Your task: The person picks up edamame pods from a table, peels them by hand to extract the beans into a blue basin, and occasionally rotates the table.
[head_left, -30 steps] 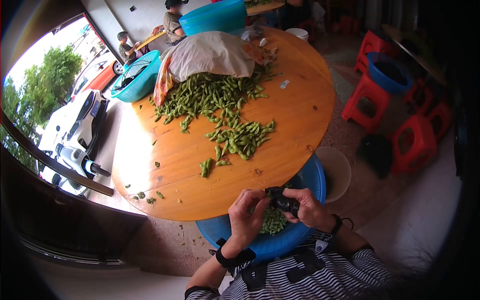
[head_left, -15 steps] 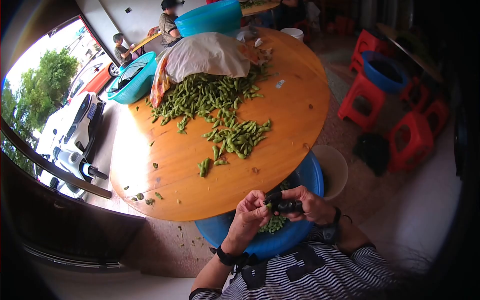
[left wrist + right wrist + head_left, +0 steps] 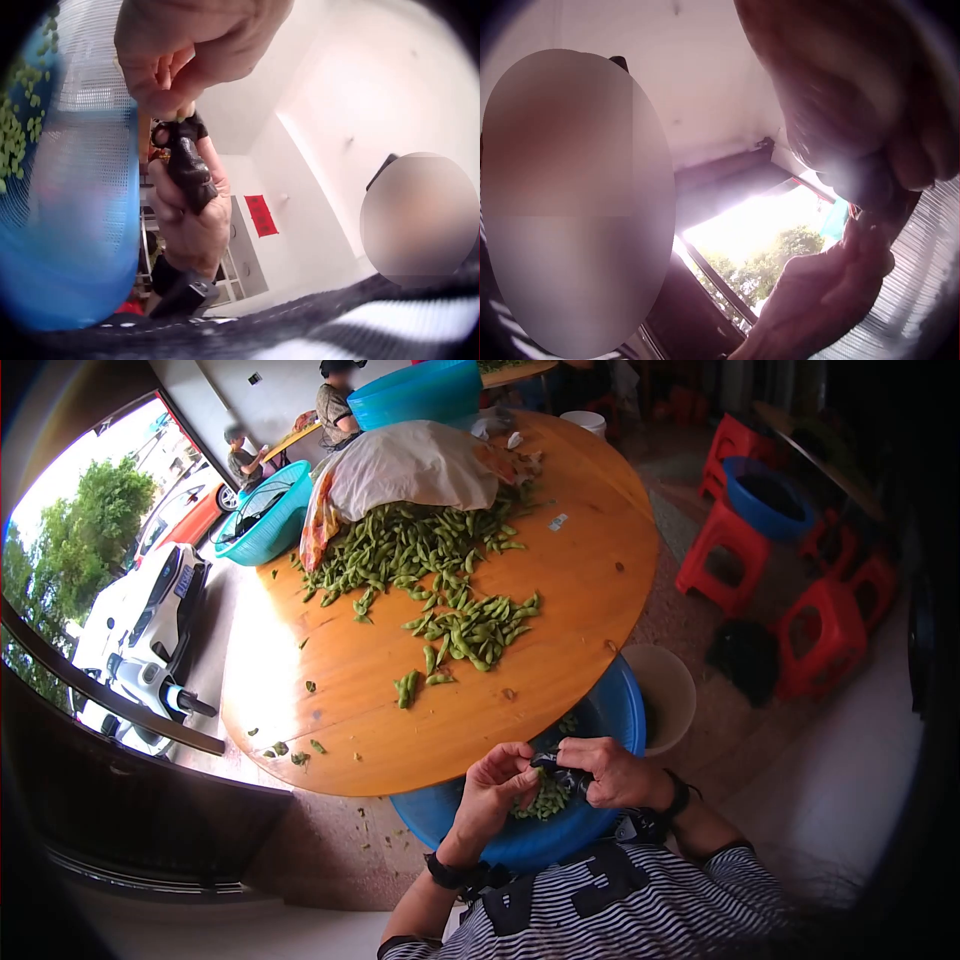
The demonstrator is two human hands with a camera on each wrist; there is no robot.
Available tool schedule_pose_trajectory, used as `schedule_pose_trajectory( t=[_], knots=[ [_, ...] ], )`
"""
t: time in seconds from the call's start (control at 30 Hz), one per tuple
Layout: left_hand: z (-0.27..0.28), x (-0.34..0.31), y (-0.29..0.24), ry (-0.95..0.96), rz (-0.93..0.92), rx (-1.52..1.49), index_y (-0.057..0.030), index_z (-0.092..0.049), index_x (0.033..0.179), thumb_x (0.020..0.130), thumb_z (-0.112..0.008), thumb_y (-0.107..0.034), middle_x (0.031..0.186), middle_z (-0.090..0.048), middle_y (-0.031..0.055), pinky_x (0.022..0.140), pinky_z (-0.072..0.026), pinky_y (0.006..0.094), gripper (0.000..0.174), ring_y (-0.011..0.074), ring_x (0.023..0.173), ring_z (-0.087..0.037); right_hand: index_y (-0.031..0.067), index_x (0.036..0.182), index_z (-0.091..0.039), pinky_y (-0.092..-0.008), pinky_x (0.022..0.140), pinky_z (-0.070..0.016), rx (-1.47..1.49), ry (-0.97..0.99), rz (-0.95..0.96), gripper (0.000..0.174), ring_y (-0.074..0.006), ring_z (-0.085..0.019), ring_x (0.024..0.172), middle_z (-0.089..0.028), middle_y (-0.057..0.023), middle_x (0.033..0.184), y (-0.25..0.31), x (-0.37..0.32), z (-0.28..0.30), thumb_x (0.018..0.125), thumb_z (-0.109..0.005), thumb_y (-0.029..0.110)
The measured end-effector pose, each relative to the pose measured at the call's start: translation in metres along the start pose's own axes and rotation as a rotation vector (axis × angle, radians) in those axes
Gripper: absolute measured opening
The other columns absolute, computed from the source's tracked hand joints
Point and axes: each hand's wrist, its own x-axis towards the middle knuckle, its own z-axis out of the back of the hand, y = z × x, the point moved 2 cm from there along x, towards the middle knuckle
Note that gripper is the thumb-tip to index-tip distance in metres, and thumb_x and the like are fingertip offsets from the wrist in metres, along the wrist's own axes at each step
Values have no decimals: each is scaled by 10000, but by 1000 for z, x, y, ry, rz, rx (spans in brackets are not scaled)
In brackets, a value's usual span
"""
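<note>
My left hand (image 3: 488, 792) pinches a small green soybean pod (image 3: 541, 768) between thumb and fingertips. Opposite it, my right hand (image 3: 622, 775) meets the pod with thumb and forefinger, which look sheathed in shiny black covers (image 3: 187, 169). In the left wrist view the pod's green end shows between both hands' fingertips. Below the hands, shelled green beans (image 3: 545, 802) lie in a blue basin (image 3: 415, 810) partly under the table edge. The right wrist view is dim, with most of the pod hidden behind fingers.
On the round wooden table (image 3: 590, 550), a heap of soybean pods (image 3: 400, 550) lies partly under a white sack (image 3: 420, 465). A smaller cluster of pods (image 3: 475, 630) is nearer. A pale bucket (image 3: 665, 695) stands right of the basin. Red stools (image 3: 725, 555) stand farther right.
The right hand has turned so its knuckles face up more, and less of the black covers shows. Both hands stay together over the basin. The camera view shifted slightly.
</note>
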Motion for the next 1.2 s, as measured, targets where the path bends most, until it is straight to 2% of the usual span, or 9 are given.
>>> schedule_pose_trajectory(
  t=[0.2,0.27,0.37,0.6,0.7,0.9,1.07,1.13,1.2],
  knots=[
    [10,-11,3,-67,-158,828,-28,-649,941,841,-702,-11,789,-657,48,535,-455,261,115,153,621,-600,-81,1008,-530,-362,664,-453,-134,-189,-134,426,-368,-519,717,-507,-191,811,2,-5,21,589,-458,-60],
    [-1,-10,-3,40,-461,1253,-26,-645,918,790,-657,53,777,-634,108,567,-489,347,151,262,654,-630,-77,1005,-530,-337,653,-449,-63,-273,-178,423,-343,-492,679,-497,-184,798,1,-10,26,590,-452,-49],
    [6,-12,6,152,-435,1422,-17,-627,915,744,-625,79,769,-586,153,615,-504,408,195,362,702,-618,-75,977,-528,-331,633,-445,-59,-248,-189,390,-317,-477,648,-483,-176,767,-8,-17,21,596,-453,-38],
    [9,-8,12,143,-364,1411,-19,-581,929,784,-596,76,759,-563,135,612,-501,386,175,314,727,-632,-76,933,-519,-353,634,-449,-63,-188,-279,336,-352,-506,661,-505,-196,769,-14,-21,3,604,-473,-28],
    [0,-8,-1,8,-164,1020,-12,-538,913,910,-614,-32,759,-561,48,602,-453,280,79,132,698,-564,-72,944,-527,-372,653,-456,-58,-209,-257,345,-376,-520,685,-507,-196,768,-18,-24,0,606,-492,-14],
    [2,-6,9,0,-17,317,-26,-528,1018,946,-583,5,868,-618,55,680,-494,253,96,140,757,-601,-54,953,-549,-388,667,-457,22,-222,-151,319,-379,-526,725,-515,-187,826,-14,-16,-8,646,-535,32],
    [-15,-3,-3,11,-87,291,0,-561,1061,931,-589,32,958,-662,64,773,-540,272,137,153,873,-652,-44,950,-584,-363,636,-443,-30,-338,-139,262,-306,-518,692,-508,-145,807,-10,0,-12,695,-527,-41],
    [-19,-3,-24,75,-196,777,9,-591,1082,911,-609,26,954,-680,64,798,-537,276,174,134,900,-653,-42,954,-589,-344,648,-449,-90,-401,-193,253,-275,-533,699,-530,-142,813,-6,-4,3,713,-511,-52],
    [-7,0,-59,-229,-373,1202,-19,-648,1003,879,-623,13,944,-685,96,707,-550,283,131,153,810,-676,-46,981,-604,-308,675,-457,-92,-641,-211,275,-253,-549,718,-563,-149,838,-18,-14,29,729,-497,-67]
  ],
)
